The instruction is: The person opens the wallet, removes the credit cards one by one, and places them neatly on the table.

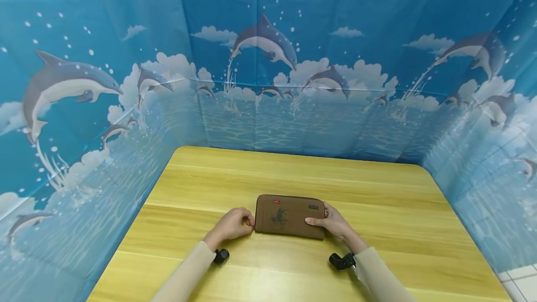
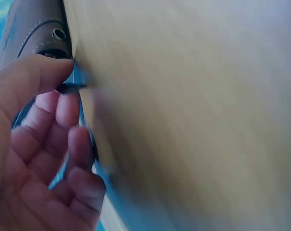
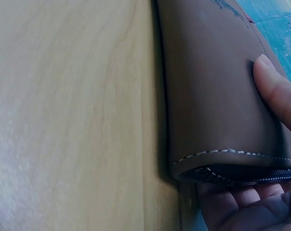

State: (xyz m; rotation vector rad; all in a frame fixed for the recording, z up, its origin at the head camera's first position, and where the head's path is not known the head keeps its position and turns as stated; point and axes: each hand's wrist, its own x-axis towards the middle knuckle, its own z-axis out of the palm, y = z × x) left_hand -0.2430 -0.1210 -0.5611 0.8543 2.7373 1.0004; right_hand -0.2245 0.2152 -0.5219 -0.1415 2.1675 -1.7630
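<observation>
A brown zip-around wallet (image 1: 293, 225) with a dark printed animal figure and a small red tag lies near the middle of the table. At its right end my right hand (image 1: 335, 224) grips it, thumb on the upper face and fingers underneath. In the right wrist view, part of the zipper (image 3: 280, 174) shows along that end. My left hand (image 1: 232, 224) is at the left end. Its thumb and index finger pinch a small dark zipper pull (image 2: 69, 88), mostly covered by the fingertips. A metal eyelet (image 2: 59, 34) sits close by.
Yellow wood-grain table (image 1: 201, 181) lies under both hands. Blue dolphin-print curtains (image 1: 168, 106) hang behind it and at both sides. Dark wrist cameras (image 1: 341, 261) sit below the hands. White floor tiles (image 1: 522, 283) show at the lower right.
</observation>
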